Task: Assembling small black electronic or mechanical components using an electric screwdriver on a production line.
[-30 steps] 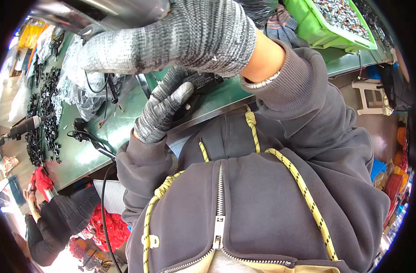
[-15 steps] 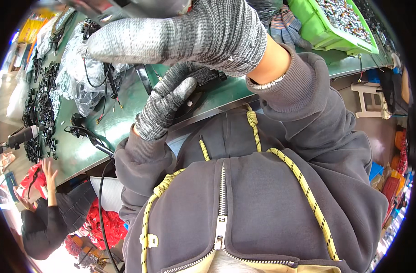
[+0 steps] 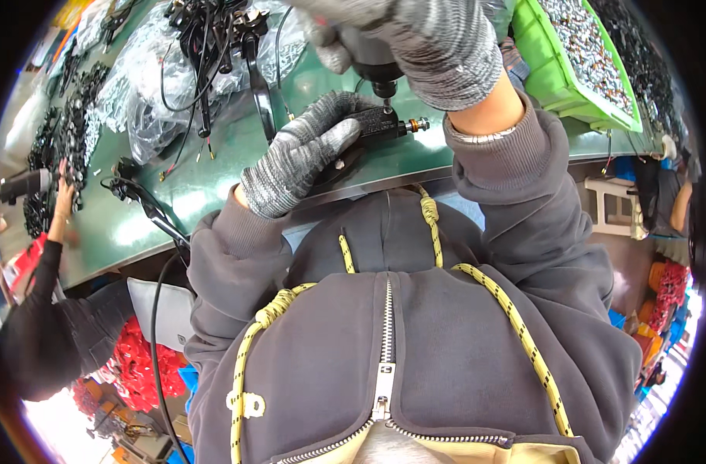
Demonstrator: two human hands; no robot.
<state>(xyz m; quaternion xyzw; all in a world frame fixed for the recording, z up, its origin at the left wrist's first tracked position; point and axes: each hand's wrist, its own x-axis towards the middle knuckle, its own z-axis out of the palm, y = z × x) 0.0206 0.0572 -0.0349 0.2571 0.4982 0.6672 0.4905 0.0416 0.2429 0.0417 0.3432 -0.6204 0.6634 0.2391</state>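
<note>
My right hand (image 3: 449,54), in a grey knitted glove, is wrapped round a dark power screwdriver (image 3: 372,58) that points straight down. The tool's tip meets the top of a black elongated part (image 3: 377,124) at the table's near edge. From that part's right end sticks a threaded metal bolt (image 3: 416,124). My left hand (image 3: 299,158), gloved alike, is closed over the part's left end and steadies it on the table. Part of the tool's handle lies hidden behind my right hand and the frame's top edge.
Black levers with cables (image 3: 221,46) lie on clear plastic bags (image 3: 148,127) at the back left. Another lever (image 3: 156,209) rests by the near edge. A green bin (image 3: 550,58) holds small metal parts. At far left a co-worker's hand (image 3: 64,189) touches black parts.
My right hand has moved right, bringing the screwdriver down onto the black part. The part now shows beyond my left hand. The co-worker's hand has moved up to the table.
</note>
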